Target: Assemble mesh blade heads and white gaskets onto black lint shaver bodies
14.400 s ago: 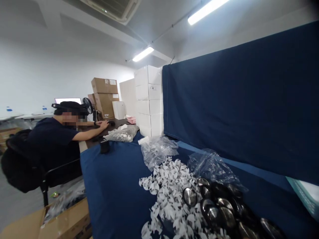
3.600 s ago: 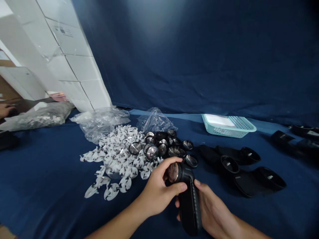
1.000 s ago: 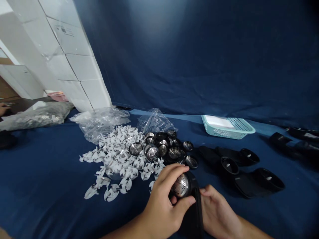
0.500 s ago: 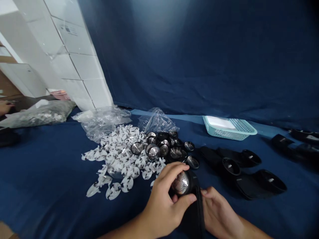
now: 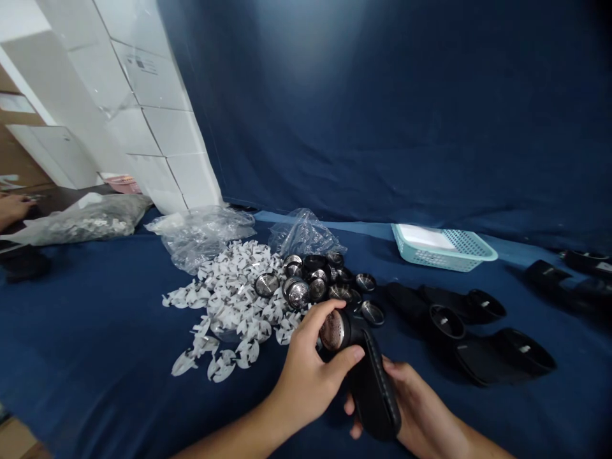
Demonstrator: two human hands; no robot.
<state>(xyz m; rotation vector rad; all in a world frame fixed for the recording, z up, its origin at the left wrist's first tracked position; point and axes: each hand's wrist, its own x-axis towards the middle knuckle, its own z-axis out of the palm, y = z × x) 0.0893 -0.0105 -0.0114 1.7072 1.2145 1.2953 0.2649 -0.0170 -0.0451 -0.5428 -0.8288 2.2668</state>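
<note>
Black handheld shaver [image 5: 375, 395]; steel mesh head [image 5: 332, 331] tilted up

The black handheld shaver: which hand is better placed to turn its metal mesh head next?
Probably the left hand: its fingers and thumb lie around the metal mesh head, while the right hand only supports the shaver's black body from below.
</note>
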